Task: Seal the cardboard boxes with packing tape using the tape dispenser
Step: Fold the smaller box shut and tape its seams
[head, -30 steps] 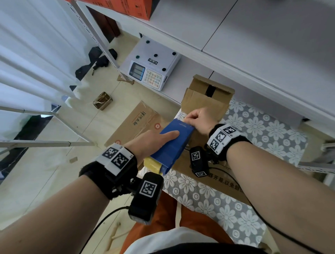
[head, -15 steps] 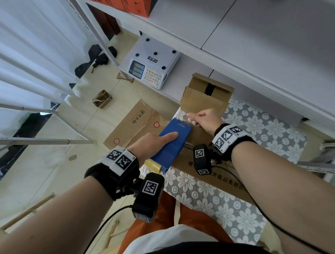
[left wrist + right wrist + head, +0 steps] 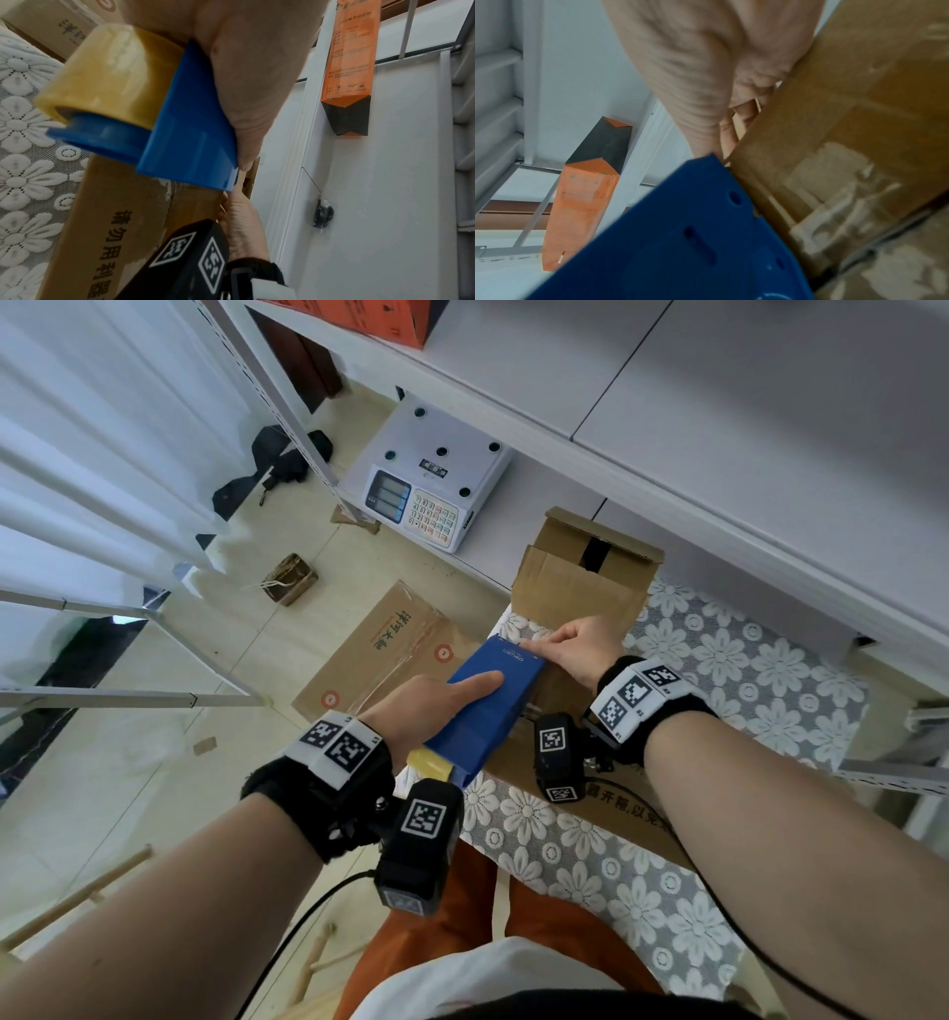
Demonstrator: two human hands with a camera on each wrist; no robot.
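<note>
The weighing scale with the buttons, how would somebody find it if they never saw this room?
Start at the white shelving that fills the top of the head view. On its low shelf, left of the open cardboard box, sits the weighing scale. It alone is white, with a coloured keypad and small blue screens.

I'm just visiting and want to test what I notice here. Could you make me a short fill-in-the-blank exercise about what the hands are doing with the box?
1. The left hand holds a tape dispenser whose colour is ____.
2. The tape roll in it is coloured ____.
3. The right hand grips the far edge of the ____ box.
4. The box lies on a tablecloth patterned with white ____.

Missing words: blue; yellow; cardboard; flowers
</note>
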